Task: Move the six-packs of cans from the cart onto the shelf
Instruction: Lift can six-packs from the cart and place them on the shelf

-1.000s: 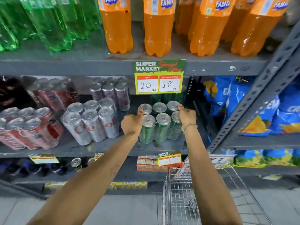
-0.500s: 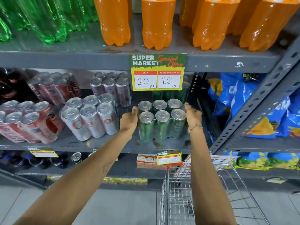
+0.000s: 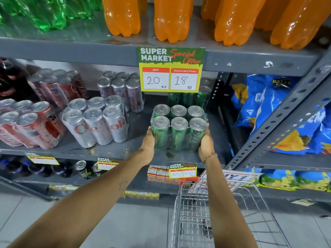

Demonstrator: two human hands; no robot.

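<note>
A shrink-wrapped six-pack of green cans (image 3: 179, 131) stands on the grey middle shelf (image 3: 107, 151) near its front edge. My left hand (image 3: 149, 140) presses its left side and my right hand (image 3: 206, 142) its right side, both low on the pack. Behind it, partly hidden by the price sign (image 3: 171, 68), stands another green six-pack (image 3: 188, 99). The wire cart (image 3: 211, 212) is below my right arm; the part of its basket that shows holds no packs.
Silver six-packs (image 3: 96, 122) and red six-packs (image 3: 30, 126) fill the shelf to the left. A slanted steel brace (image 3: 286, 119) and blue snack bags (image 3: 259, 104) are on the right. Orange bottles (image 3: 172, 17) and green bottles (image 3: 44, 11) stand on the shelf above.
My hands have slid from the top of the green six-pack down to its lower sides. The view has tilted downward.
</note>
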